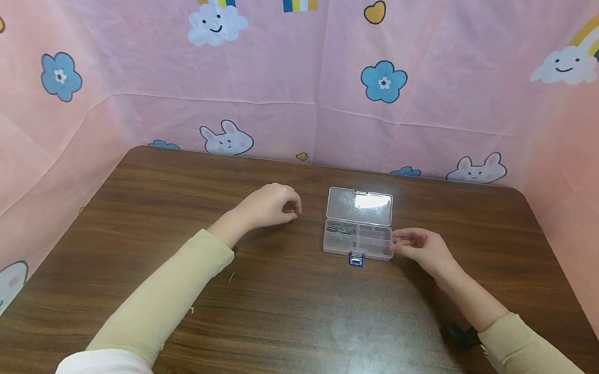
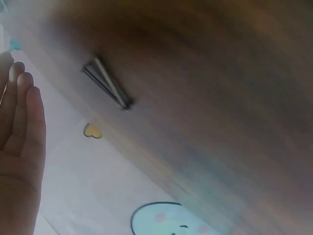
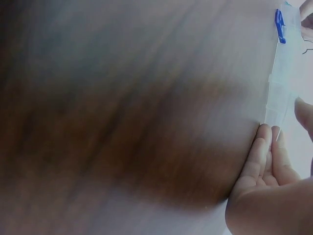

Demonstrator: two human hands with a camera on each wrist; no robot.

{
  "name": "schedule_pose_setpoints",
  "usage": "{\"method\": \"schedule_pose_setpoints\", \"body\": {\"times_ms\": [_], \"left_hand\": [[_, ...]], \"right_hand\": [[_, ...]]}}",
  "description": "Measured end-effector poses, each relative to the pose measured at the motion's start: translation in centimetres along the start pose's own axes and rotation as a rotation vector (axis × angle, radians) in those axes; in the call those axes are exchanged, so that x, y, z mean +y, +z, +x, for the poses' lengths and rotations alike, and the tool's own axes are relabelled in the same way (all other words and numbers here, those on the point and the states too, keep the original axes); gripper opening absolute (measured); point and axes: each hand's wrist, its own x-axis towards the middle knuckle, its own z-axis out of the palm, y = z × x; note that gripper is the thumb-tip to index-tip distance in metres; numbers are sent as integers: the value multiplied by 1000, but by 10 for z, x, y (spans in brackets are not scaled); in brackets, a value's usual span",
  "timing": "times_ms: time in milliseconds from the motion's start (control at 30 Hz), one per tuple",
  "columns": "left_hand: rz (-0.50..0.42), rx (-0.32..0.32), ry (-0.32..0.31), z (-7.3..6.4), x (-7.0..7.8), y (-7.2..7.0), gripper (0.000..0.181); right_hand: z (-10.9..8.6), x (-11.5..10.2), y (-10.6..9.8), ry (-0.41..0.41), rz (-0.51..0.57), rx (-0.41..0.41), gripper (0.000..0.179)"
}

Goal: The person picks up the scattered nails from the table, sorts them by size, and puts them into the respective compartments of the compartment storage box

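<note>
Head view: where to find the clear plastic box [image 1: 370,242]?

On the surface [image 1: 275,329], between the left hand [image 1: 267,207] and the right hand [image 1: 424,250], with lid [image 1: 346,206] folded back and slim rods [image 1: 340,229] in its left half.

Gripped?

Not visibly; only touched at the right end by relaxed right fingertips. On the left, loosely bent fingers, nothing between.

Which step, then?

Probably steadying the box, ready to collect the V-shaped metallic item [image 2: 112,81] seen in the left wrist view. Cannot tell exactly what.

And next?

Likely calls for a careful left-hand pinch.
</note>
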Motion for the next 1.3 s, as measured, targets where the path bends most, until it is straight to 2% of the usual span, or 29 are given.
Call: {"method": "schedule_pose_setpoints", "body": {"times_ms": [467,700,1033,1300], "left_hand": [[-143,54,-82,-23,-24,-7,6],[-195,62,-99,-32,-36,-6,8],[-237,28,-118,-44,-48,-11,7],[-242,-42,-121,-50,-58,-13,8]], "right_hand": [[0,0,1,-12,8,19,45],[0,1,1,-12,5,22,45],[-1,1,1,-11,14,18,46],[0,1,1,-8,3,20,46]]}}
